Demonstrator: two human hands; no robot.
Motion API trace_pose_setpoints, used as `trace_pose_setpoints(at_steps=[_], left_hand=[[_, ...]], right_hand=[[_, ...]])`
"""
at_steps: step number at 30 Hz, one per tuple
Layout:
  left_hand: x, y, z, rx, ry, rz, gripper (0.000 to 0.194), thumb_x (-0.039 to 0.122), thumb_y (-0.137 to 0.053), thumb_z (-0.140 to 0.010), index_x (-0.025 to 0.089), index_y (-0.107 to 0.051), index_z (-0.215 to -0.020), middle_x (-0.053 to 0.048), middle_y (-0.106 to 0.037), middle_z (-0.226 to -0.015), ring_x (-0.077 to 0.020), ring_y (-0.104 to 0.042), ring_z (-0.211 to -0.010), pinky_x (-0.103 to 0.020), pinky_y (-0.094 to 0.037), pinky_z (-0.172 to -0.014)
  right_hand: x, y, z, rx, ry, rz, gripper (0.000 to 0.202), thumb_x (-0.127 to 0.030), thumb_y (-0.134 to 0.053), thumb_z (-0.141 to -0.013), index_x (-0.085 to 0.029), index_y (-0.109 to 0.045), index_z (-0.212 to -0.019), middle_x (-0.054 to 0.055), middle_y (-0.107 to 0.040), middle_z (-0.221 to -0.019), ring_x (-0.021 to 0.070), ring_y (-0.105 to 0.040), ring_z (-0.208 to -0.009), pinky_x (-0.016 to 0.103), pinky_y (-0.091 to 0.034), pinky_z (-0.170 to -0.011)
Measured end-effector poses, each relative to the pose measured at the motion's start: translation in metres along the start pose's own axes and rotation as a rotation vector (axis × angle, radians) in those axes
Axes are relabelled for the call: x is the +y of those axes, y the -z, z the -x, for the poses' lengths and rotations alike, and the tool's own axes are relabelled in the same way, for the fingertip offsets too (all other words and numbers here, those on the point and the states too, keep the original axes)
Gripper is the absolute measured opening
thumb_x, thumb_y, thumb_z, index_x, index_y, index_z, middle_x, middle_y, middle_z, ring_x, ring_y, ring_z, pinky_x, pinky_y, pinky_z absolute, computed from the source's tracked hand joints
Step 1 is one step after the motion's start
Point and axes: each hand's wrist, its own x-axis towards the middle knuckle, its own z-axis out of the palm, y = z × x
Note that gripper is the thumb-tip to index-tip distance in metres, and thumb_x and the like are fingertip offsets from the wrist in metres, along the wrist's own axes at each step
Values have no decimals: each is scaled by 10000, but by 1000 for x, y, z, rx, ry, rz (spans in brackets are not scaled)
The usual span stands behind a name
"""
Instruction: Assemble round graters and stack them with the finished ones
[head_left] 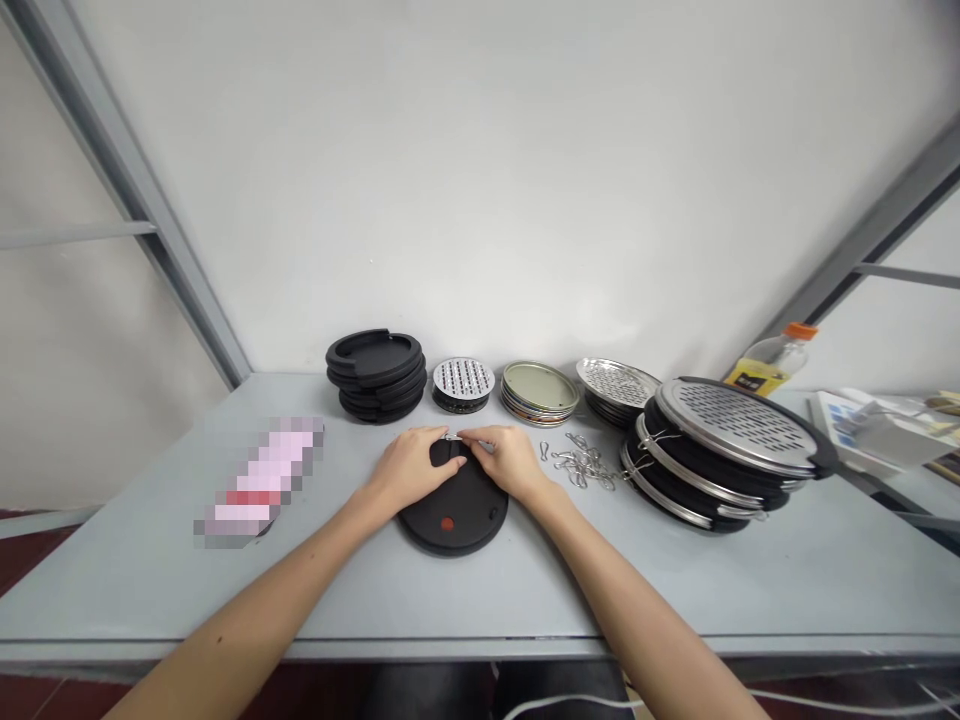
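A black round plastic base (452,525) lies flat on the table in front of me, with an orange-red dot and a small black knob on its face. My left hand (411,466) grips its far left edge, the thumb resting across the top. At the far rim, my right hand (504,458) pinches a small metal wire clip (452,436), which is partly hidden by the fingers. Loose wire clips (583,465) lie in a pile just right of that hand.
Along the wall stand stacked black rings (377,375), small grater discs (463,379), metal lids (540,388) and larger grater plates (616,383). Assembled round graters (724,450) are piled at right, near a bottle (776,355). A blurred pink object (274,470) lies left.
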Motion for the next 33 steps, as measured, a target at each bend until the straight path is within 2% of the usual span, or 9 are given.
trace_pose_setpoints(at_steps=[8,17,24,33], left_hand=[[11,0,3,-5,-37,-60,338,329,-606,-829,187,-659,-1132,-103,-673,-1182,-283,-626,-1086,-367,-479,-928],[20,-6,4,-35,66,-127,308,309,-564,-856,168,-645,-1118,-128,-673,-1177,-289,-613,-1123,-350,-473,-906],[19,-7,5,-59,63,-138,426,301,-525,-877,110,-561,-1255,-168,-654,-1201,-299,-612,-1127,-365,-474,-902],[19,-10,3,-64,23,-136,431,259,-513,-875,110,-543,-1278,-170,-639,-1224,-294,-617,-1118,-362,-478,-903]], right_hand=[[-1,1,1,-32,33,129,286,-139,-548,-854,-266,-731,-1033,16,-748,-1021,195,-704,-930,260,-512,-799],[-3,-1,0,-28,73,78,309,-108,-526,-851,-253,-731,-1031,15,-725,-1097,184,-685,-996,254,-506,-856],[-4,-2,-1,-56,28,120,289,-118,-526,-861,-253,-738,-1002,24,-744,-1036,195,-699,-950,256,-511,-815],[-5,-2,-2,-57,28,161,316,-91,-520,-835,-259,-747,-977,35,-751,-1001,198,-699,-931,251,-508,-819]])
